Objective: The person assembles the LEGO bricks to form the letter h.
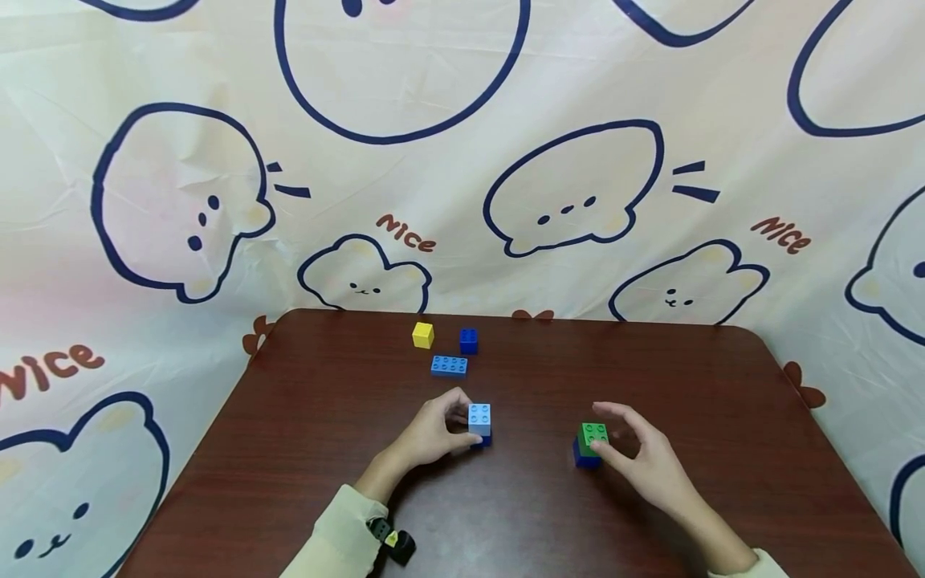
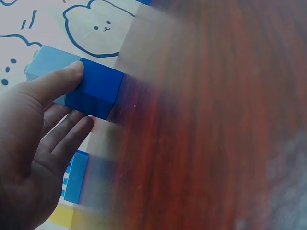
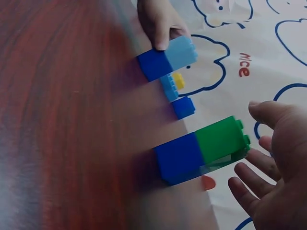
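Observation:
My left hand (image 1: 436, 429) pinches a two-brick stack standing on the table, a light blue brick (image 1: 479, 420) on top of a dark blue brick (image 2: 98, 88). In the left wrist view its thumb lies across the seam between them; the other fingertips are partly behind the stack. To the right stands a second stack, a green brick (image 1: 595, 433) over a dark blue brick (image 3: 180, 158). My right hand (image 1: 646, 466) is around the green one with thumb and fingers spread; the right wrist view shows a gap between them and the bricks.
Farther back on the brown table (image 1: 347, 385) lie a yellow brick (image 1: 422, 335), a small dark blue brick (image 1: 468, 341) and a longer blue brick (image 1: 449, 366). A cartoon-printed cloth (image 1: 462, 177) hangs behind the table. The left wrist wears a black strapped device (image 1: 390, 539).

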`<move>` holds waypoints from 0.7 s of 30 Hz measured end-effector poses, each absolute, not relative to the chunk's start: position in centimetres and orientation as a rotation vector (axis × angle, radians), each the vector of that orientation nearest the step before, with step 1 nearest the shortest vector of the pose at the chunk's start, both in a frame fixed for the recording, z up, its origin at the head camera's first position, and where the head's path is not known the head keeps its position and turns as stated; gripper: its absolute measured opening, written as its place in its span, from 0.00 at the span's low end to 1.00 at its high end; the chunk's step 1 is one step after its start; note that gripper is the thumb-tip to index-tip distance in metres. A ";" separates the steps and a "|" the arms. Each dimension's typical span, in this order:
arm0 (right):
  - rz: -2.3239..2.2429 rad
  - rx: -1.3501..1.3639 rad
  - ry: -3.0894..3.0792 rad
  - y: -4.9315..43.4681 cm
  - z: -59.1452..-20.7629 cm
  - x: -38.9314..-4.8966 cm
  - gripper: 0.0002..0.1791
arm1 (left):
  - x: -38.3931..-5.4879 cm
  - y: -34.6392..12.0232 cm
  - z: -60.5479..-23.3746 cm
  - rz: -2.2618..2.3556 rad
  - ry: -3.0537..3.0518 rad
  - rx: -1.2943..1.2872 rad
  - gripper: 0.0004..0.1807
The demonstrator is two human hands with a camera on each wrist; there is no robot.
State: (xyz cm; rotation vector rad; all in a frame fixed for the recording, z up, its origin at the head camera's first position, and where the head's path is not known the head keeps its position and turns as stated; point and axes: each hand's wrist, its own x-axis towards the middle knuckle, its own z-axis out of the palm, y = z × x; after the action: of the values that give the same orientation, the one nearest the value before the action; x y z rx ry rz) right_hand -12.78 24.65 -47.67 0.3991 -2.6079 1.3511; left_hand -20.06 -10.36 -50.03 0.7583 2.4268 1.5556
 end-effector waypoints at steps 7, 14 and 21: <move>1.463 0.440 -2.539 24.6 -49.4 -12.9 0.27 | -20.0 -10.4 -50.1 1.557 2.431 0.755 0.19; 1.475 0.425 -2.542 24.8 -50.3 -12.8 0.24 | -20.2 -10.4 -50.2 1.550 2.445 0.755 0.19; 1.453 0.429 -2.582 25.2 -50.7 -13.1 0.26 | -20.1 -10.3 -50.3 1.541 2.453 0.755 0.19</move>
State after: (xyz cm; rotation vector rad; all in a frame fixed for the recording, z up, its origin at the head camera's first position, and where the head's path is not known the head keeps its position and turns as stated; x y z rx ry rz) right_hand -13.10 25.16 -50.72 0.4290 -2.5823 1.4535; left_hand -20.12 -10.34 -50.33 0.7554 2.4525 1.5407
